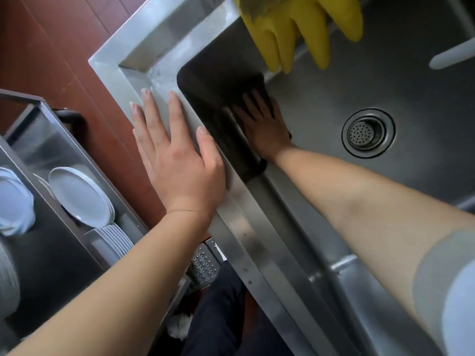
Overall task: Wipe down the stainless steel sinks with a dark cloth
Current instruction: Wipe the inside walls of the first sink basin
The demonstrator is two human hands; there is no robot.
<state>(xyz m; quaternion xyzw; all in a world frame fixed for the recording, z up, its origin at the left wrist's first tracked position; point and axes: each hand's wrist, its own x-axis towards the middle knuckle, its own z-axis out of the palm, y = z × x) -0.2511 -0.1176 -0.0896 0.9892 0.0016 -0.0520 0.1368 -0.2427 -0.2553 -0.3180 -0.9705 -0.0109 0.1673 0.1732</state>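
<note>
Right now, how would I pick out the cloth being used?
Find the steel sink with the round drain. At its left inner wall, the right hand presses flat on a cloth. It is the only black thing there, unlike the yellow gloves hanging above.

The stainless steel sink (334, 80) is a deep, brushed-metal basin with a flat rim and a round perforated drain strainer (368, 132) set in its floor. The dark cloth (218, 80) lies spread flat against the basin's left inner wall, reaching up into the far corner, with its near end bunched at the foot of the wall.
</note>
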